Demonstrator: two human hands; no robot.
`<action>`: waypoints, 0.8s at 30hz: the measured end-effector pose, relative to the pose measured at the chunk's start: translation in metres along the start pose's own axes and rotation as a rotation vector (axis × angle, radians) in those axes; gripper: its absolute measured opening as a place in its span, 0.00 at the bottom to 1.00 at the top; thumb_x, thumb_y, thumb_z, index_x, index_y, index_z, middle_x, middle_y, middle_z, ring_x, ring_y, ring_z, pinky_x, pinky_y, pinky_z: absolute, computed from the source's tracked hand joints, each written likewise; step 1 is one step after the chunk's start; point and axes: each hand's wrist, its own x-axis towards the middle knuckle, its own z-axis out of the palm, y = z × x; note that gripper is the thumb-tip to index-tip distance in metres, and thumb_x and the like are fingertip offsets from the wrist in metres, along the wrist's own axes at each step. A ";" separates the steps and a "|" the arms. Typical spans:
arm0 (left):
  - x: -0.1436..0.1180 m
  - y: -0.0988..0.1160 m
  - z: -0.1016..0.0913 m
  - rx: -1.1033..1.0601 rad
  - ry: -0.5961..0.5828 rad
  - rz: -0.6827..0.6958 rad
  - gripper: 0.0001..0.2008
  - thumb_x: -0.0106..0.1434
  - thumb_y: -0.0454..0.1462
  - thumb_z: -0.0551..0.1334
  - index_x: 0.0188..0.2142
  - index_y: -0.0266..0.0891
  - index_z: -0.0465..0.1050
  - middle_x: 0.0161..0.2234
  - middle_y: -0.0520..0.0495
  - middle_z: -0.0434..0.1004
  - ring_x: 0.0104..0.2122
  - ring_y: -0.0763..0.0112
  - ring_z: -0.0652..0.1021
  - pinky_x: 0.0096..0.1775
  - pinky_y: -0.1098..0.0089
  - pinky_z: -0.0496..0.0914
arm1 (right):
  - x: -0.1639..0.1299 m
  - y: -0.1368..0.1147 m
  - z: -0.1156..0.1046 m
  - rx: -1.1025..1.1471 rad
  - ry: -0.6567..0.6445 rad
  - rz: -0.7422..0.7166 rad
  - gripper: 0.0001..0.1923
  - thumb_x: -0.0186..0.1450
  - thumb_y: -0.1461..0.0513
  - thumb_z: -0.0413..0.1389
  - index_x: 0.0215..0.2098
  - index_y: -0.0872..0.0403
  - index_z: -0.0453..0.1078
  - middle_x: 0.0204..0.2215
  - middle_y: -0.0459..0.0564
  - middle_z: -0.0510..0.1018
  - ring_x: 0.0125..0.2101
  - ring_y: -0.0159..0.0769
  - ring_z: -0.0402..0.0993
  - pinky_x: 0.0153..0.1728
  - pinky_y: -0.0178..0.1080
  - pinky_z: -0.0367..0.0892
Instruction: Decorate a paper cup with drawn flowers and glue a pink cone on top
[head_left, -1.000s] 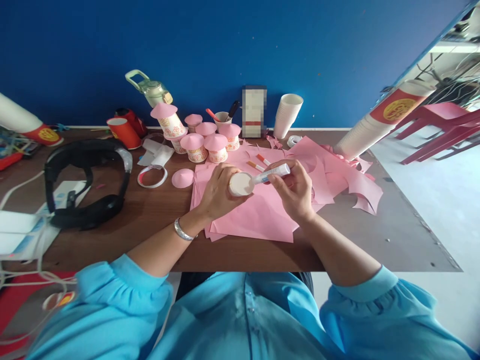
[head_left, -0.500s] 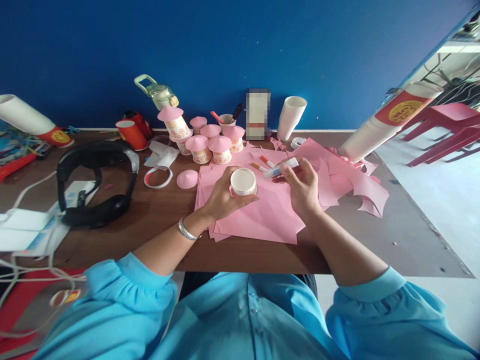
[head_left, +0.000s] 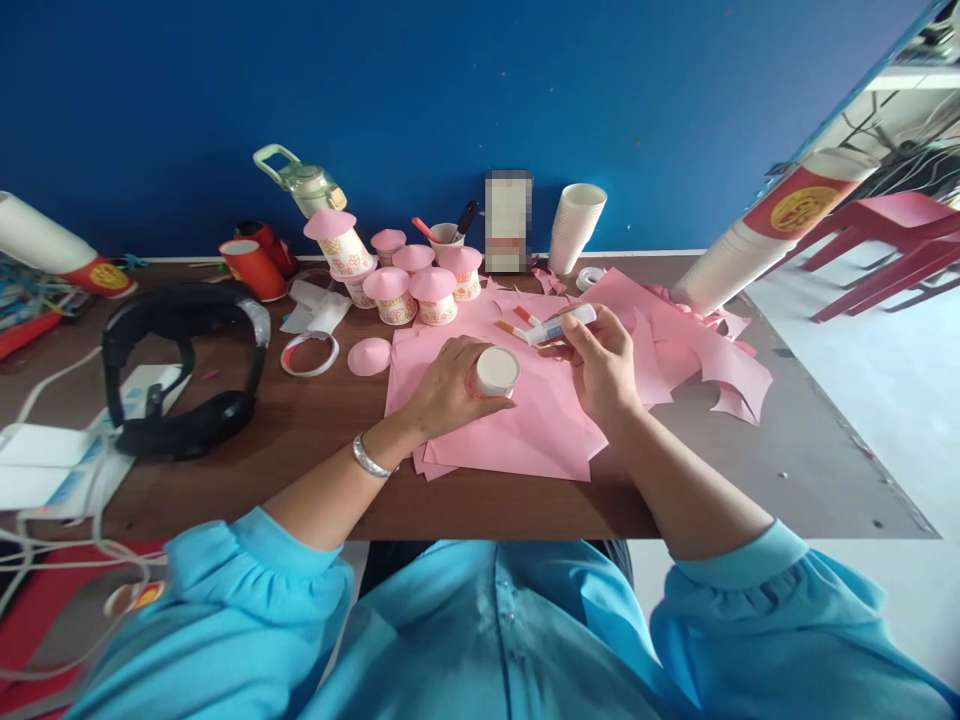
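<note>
My left hand (head_left: 447, 392) is wrapped round a small paper cup (head_left: 498, 371) with a red pattern, its white bottom turned up toward me. In my right hand (head_left: 606, 366) a white glue tube (head_left: 553, 328) with blue print is pinched, its narrow end pointing left toward the cup but apart from it. Below both hands lie pink paper sheets (head_left: 517, 445). Several upturned patterned cups with pink cone tops stand behind, one such cup (head_left: 435, 297) close by. A loose pink paper cone (head_left: 370, 357) rests on the table to the left.
A roll of tape (head_left: 310, 354), a black headset strap (head_left: 187, 370) and a power strip (head_left: 82, 465) lie left. Stacked white cups (head_left: 576, 228) and a phone (head_left: 508, 222) stand along the wall. Pink scraps (head_left: 731, 365) and a leaning cup stack (head_left: 750, 245) are right.
My left hand has tilted the cup and shifted it slightly right, so more of its patterned side shows. My right hand still holds the glue tube. The whole view has shifted a little.
</note>
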 end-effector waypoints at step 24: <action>-0.002 0.006 0.010 0.122 0.077 0.125 0.22 0.64 0.43 0.68 0.54 0.43 0.65 0.48 0.40 0.74 0.48 0.51 0.77 0.46 0.49 0.79 | -0.028 -0.031 0.012 -0.488 -0.199 -0.527 0.06 0.71 0.61 0.60 0.46 0.46 0.70 0.39 0.47 0.83 0.38 0.41 0.81 0.40 0.46 0.77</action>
